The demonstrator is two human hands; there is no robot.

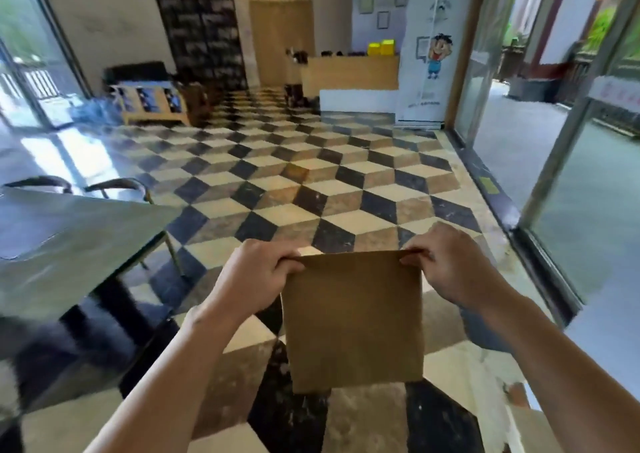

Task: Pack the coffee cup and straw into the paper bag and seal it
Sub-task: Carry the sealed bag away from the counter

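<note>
Hands: I'm seeing left hand (254, 272) and right hand (446, 262) pinching the paper bag (355, 321) top corners.
Progress: bag hanging closed above the floor (311, 189); cup, straw unseen; sealing probably pending.

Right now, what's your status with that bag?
Left hand, right hand each pinching a top corner. Flat brown paper bag hanging above floor. Cup, straw not visible. Nothing obstructing.

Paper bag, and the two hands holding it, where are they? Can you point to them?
paper bag (355, 317): head view, middle of its brown front face.
left hand (254, 274): head view, back of the hand at the bag's top corner.
right hand (450, 263): head view, back of the hand.
</note>
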